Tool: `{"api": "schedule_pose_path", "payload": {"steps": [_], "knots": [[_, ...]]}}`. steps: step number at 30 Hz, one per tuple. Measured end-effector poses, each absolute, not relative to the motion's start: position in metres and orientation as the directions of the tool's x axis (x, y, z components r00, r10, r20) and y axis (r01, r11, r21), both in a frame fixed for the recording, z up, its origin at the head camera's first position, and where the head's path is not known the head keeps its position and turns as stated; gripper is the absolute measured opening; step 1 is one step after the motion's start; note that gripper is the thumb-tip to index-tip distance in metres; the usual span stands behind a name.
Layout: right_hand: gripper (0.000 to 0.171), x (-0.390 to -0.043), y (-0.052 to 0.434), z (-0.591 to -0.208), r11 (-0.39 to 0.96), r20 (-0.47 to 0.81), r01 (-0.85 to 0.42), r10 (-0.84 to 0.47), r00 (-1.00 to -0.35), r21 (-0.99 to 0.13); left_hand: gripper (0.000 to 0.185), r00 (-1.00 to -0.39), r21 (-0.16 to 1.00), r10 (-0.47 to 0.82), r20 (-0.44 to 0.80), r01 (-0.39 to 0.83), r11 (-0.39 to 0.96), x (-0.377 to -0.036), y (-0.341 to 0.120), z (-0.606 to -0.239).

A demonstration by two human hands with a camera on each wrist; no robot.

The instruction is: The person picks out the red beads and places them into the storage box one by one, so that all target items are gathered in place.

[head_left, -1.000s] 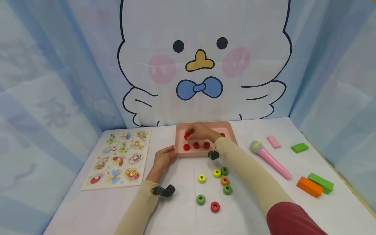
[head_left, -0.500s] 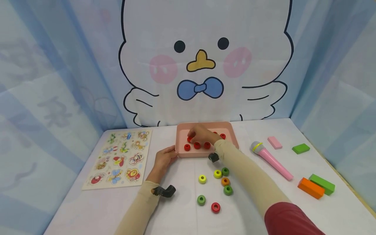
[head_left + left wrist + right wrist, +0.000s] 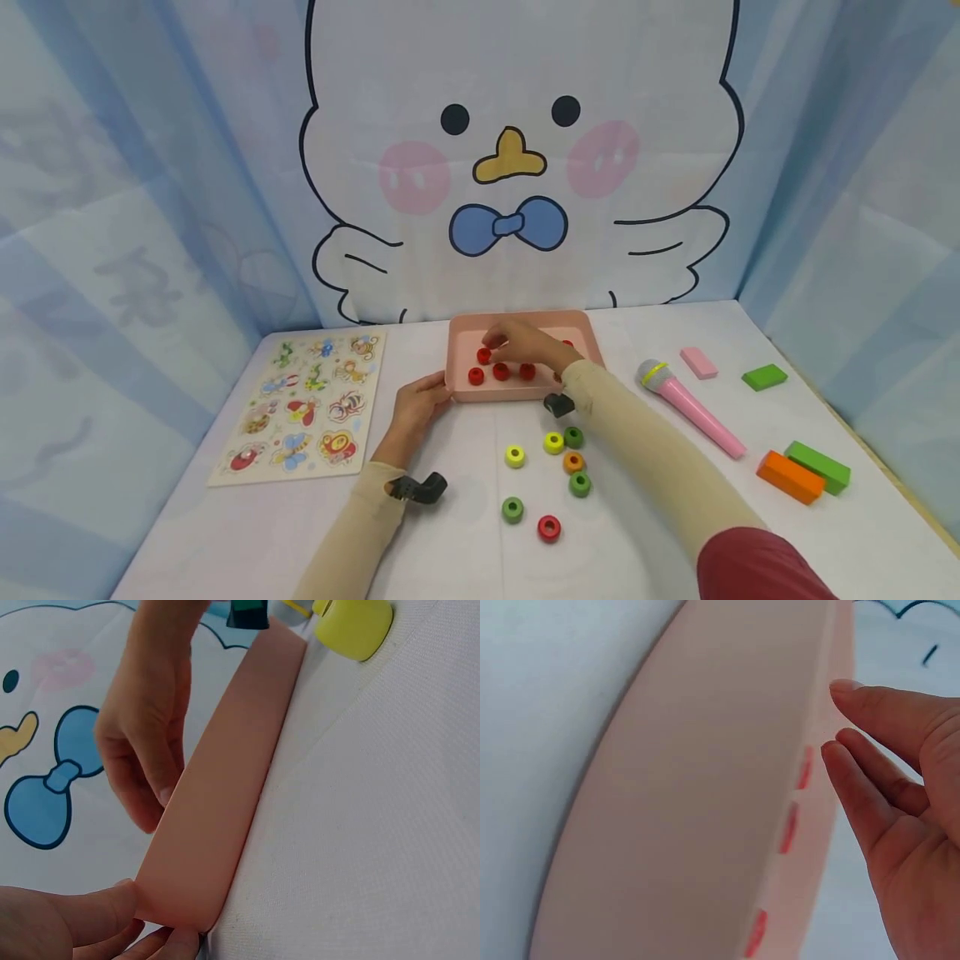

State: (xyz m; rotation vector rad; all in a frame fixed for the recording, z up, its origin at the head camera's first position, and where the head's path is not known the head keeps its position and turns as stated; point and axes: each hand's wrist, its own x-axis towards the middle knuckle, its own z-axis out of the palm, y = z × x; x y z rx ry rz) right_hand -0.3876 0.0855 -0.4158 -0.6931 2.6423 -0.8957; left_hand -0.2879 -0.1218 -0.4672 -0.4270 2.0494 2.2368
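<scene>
A pink tray [image 3: 459, 333] stands at the back middle of the white table, with several red rings [image 3: 501, 372] lying in it. My left hand [image 3: 422, 402] pinches the tray's near left corner between thumb and fingers [image 3: 90, 911]. My right hand [image 3: 519, 340] hovers over the tray with straight, relaxed fingers [image 3: 870, 780] and holds nothing. One red ring [image 3: 484, 356] lies just left of its fingertips. In front of the tray lie loose rings: yellow [image 3: 514, 455], green [image 3: 580, 483], orange [image 3: 573, 462] and red [image 3: 549, 527].
An insect puzzle board [image 3: 307, 404] lies to the left. On the right are a pink toy microphone [image 3: 690, 404], a pink block [image 3: 699, 362], a green block [image 3: 765, 377], and an orange block [image 3: 790, 477] beside a green one [image 3: 817, 467]. Curtains enclose the table.
My right hand has let go of a red ring at the tray's left side and drawn back to the right. My left hand and the tray have stayed put.
</scene>
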Motion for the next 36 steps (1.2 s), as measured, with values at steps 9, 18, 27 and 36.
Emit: {"api": "schedule_pose_path", "payload": {"steps": [9,18,27,36], "knots": [[0.041,-0.329,0.117,-0.398,0.622,0.034,-0.473,-0.583,-0.812,-0.624,0.041,-0.957,0.963,-0.125,-0.262,-0.251,-0.095,-0.287,-0.12,-0.464],[0.034,-0.26,0.153,-0.407,0.371,0.021,-0.463,-0.762,-0.647,-0.805,0.042,-0.96,0.966,-0.129,-0.248,-0.234,-0.112,-0.29,-0.12,-0.465],[0.033,-0.213,0.169,-0.433,0.283,-0.08,-0.364,-0.872,-0.482,-0.887,0.041,-0.949,0.958,-0.141,-0.281,-0.27,-0.096,-0.289,-0.122,-0.464],[0.029,-0.194,0.171,-0.446,0.239,-0.085,-0.367,-0.917,-0.39,-0.899,0.042,-0.951,0.957,-0.126,-0.283,-0.272,-0.098,-0.288,-0.121,-0.467]]}}
